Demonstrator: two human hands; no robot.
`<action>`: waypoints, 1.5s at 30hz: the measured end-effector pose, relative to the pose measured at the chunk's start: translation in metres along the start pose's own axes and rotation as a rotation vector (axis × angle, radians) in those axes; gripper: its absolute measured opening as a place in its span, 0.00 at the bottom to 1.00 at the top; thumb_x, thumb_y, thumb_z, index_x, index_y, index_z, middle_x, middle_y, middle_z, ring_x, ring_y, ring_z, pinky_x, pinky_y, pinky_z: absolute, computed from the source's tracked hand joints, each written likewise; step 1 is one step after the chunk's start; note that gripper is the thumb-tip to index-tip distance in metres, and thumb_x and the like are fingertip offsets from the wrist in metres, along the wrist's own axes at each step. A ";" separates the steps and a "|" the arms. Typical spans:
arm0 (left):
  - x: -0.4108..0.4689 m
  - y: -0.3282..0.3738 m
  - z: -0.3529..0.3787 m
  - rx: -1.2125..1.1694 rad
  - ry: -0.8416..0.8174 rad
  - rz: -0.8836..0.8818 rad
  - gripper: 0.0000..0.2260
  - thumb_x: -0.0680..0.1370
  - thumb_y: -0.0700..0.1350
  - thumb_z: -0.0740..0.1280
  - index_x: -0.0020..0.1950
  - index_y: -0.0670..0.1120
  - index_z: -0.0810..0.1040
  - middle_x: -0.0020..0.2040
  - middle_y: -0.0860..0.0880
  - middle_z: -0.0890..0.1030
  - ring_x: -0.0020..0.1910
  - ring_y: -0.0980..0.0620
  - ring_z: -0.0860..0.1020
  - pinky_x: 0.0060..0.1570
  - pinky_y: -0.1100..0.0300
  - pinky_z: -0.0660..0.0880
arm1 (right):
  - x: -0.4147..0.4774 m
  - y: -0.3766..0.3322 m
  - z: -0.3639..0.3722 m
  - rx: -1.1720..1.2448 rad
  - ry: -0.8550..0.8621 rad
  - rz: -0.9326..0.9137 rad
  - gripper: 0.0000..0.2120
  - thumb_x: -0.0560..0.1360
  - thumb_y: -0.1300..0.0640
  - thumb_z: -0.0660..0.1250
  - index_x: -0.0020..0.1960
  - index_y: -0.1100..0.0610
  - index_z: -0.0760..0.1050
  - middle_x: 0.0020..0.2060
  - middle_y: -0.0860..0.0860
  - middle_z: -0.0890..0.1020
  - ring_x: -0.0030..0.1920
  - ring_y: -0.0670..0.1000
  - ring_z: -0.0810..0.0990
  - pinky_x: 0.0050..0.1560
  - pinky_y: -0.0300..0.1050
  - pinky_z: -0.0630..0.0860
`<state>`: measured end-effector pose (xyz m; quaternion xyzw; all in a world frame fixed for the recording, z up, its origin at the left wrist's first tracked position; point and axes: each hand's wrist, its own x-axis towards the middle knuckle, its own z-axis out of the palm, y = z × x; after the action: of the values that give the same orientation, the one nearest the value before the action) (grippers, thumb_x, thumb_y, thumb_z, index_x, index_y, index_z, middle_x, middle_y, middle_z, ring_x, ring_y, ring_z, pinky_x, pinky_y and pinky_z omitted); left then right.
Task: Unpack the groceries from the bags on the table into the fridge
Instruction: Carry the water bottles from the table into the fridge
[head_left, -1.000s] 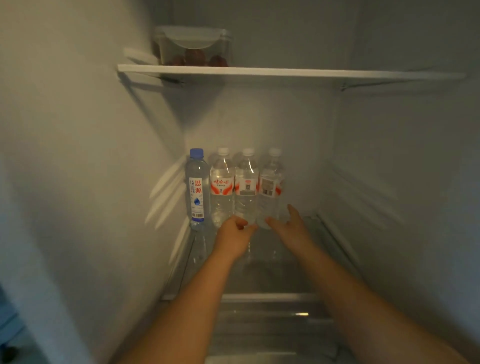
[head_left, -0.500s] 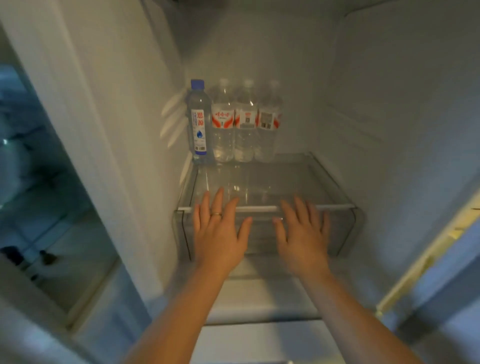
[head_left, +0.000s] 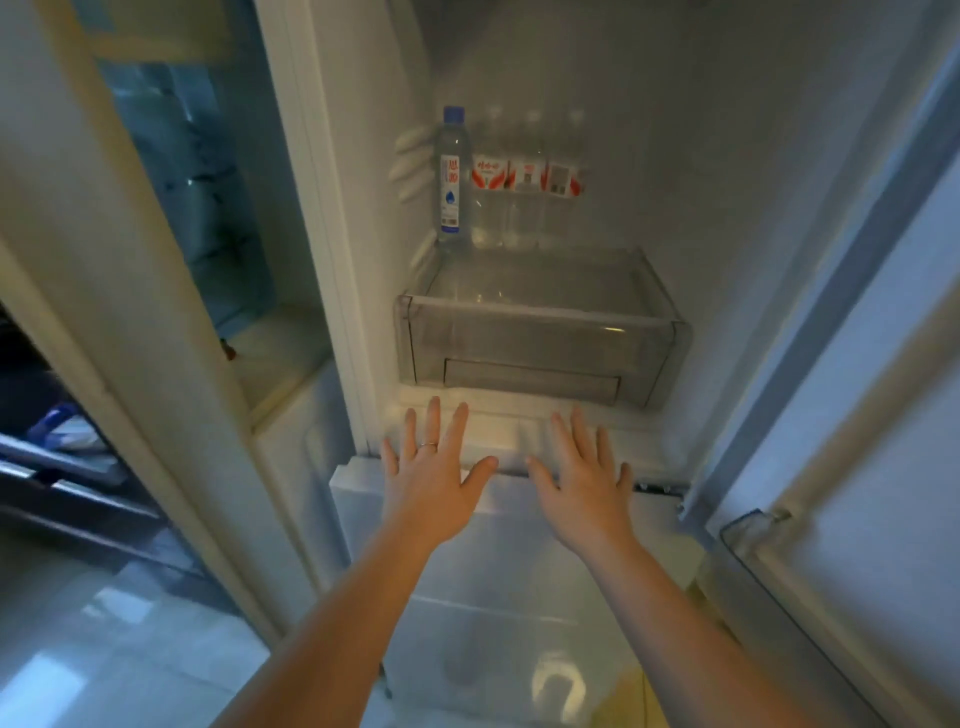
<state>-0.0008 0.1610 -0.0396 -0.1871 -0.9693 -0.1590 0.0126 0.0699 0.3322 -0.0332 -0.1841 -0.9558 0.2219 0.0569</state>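
Hands: left hand and right hand are held flat with fingers spread; nothing is gripped.
Ring: worn on the left hand.
Bottles: blue-capped bottle and three red-labelled bottles are stood upright, side by side, at the fridge back wall.
Drawer: clear, set between bottles and hands.

We stand in a home kitchen, facing an open fridge with water bottles far inside and floor tiles near left.
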 end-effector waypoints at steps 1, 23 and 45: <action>-0.020 0.001 0.002 -0.008 -0.005 -0.028 0.34 0.78 0.70 0.44 0.81 0.60 0.39 0.82 0.52 0.36 0.80 0.44 0.36 0.75 0.39 0.37 | -0.016 0.002 0.001 0.016 -0.015 -0.013 0.30 0.81 0.35 0.48 0.80 0.40 0.44 0.80 0.42 0.41 0.80 0.53 0.39 0.77 0.64 0.41; -0.389 0.029 0.006 -0.086 0.019 -0.389 0.35 0.77 0.70 0.46 0.81 0.61 0.42 0.82 0.53 0.38 0.80 0.47 0.35 0.75 0.42 0.35 | -0.319 0.047 0.004 -0.016 -0.199 -0.347 0.32 0.81 0.34 0.49 0.80 0.40 0.43 0.80 0.42 0.41 0.80 0.53 0.38 0.76 0.63 0.38; -0.661 0.224 0.089 -0.120 -0.157 -0.320 0.34 0.77 0.71 0.47 0.80 0.63 0.44 0.82 0.55 0.40 0.80 0.49 0.37 0.77 0.41 0.39 | -0.601 0.252 -0.080 -0.028 -0.256 -0.206 0.30 0.81 0.35 0.50 0.80 0.41 0.48 0.81 0.44 0.44 0.80 0.52 0.42 0.77 0.62 0.41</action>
<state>0.6987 0.1492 -0.1109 -0.0428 -0.9735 -0.2013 -0.0998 0.7235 0.3479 -0.0904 -0.0560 -0.9721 0.2231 -0.0455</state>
